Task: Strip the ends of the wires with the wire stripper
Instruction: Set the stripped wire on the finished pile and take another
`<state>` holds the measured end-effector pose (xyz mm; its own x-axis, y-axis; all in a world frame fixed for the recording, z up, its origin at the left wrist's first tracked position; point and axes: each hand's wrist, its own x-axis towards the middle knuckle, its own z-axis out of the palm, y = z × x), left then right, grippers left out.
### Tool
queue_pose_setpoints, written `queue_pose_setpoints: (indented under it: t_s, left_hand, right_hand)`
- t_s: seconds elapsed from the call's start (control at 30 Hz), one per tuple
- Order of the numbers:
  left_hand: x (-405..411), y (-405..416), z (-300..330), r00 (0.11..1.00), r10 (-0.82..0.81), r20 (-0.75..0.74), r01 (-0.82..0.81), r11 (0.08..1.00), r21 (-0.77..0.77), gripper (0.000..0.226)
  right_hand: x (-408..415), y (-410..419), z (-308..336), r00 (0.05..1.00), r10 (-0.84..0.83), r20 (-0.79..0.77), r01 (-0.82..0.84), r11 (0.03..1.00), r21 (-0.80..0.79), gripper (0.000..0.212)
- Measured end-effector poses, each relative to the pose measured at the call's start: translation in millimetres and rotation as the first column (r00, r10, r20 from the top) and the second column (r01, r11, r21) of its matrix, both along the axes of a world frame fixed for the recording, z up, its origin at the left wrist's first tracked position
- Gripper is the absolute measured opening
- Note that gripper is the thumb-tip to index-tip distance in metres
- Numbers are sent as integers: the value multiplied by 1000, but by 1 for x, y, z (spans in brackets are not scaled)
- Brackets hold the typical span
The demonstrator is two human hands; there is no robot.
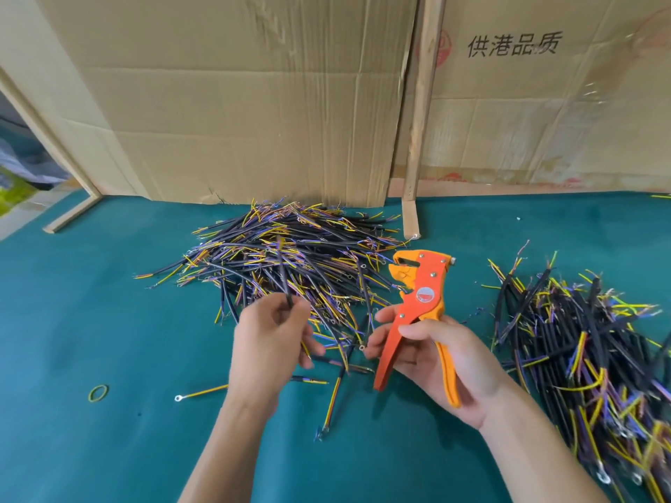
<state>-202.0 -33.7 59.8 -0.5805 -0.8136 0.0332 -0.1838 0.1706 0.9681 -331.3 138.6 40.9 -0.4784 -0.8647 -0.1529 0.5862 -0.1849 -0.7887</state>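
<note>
My left hand point(270, 343) pinches one black wire point(283, 274) that stands up over the middle pile of black cables with yellow and purple ends point(290, 259). My right hand point(446, 361) grips the handles of an orange wire stripper point(417, 303), held upright with its jaws at the top, to the right of the held wire. The jaws hold nothing. A second pile of the same cables point(588, 350) lies at the right on the green table point(109, 321).
Loose wires point(334, 393) lie in front of the middle pile, one yellow with a ring terminal point(198, 393). A yellow rubber band point(98, 393) lies at the front left. Cardboard sheets point(254, 103) and a wooden post point(417, 139) stand behind the piles.
</note>
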Motion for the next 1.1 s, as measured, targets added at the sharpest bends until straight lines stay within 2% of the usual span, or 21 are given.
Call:
queue_pose_setpoints:
  t_s: [0.07,0.13,0.23,0.37,0.47,0.53,0.6,0.67,0.73,0.9,0.97,1.1]
  left_hand:
    - [3,20,-4,993,-115,-36,117,992,42,16]
    - [2,39,-10,974,-227,22,226,974,29,15]
    - [-1,58,-15,936,-303,181,321,944,-78,15]
    - [-4,70,-11,860,-381,339,472,847,-245,20]
    - [7,65,-13,886,-310,345,434,818,-378,34]
    - [24,56,-22,934,-170,315,321,787,-526,29]
    - [42,48,-31,930,-60,364,285,743,-606,36]
    - [53,43,-37,898,-29,439,335,690,-641,37]
    - [58,37,-37,892,-32,450,374,611,-697,25]
    - [69,14,-27,873,-26,487,443,461,-769,17]
    - [84,-2,-23,882,-18,471,427,451,-783,10]
    - [113,-31,-21,864,-1,504,446,469,-763,19]
  right_hand:
    - [-2,2,-1,1000,-1,6,1,1000,-7,32]
    - [-4,5,0,1000,-3,24,4,999,-41,33]
    - [-10,14,2,998,56,32,-51,988,-146,46]
    - [-15,20,2,994,104,-46,-111,977,-181,57]
    - [-16,21,0,995,92,-36,-97,982,-163,58]
    - [-20,22,0,999,47,-9,-48,987,-152,55]
    - [-23,23,-1,1000,-10,21,13,989,-146,53]
    - [-25,23,-1,997,-51,62,60,987,-148,53]
    - [-24,22,-2,994,-72,76,83,985,-149,51]
    - [-23,23,-5,994,-80,75,90,986,-139,48]
    - [-22,22,-6,994,-82,77,92,987,-133,49]
    - [-22,21,-8,992,-92,82,102,987,-125,48]
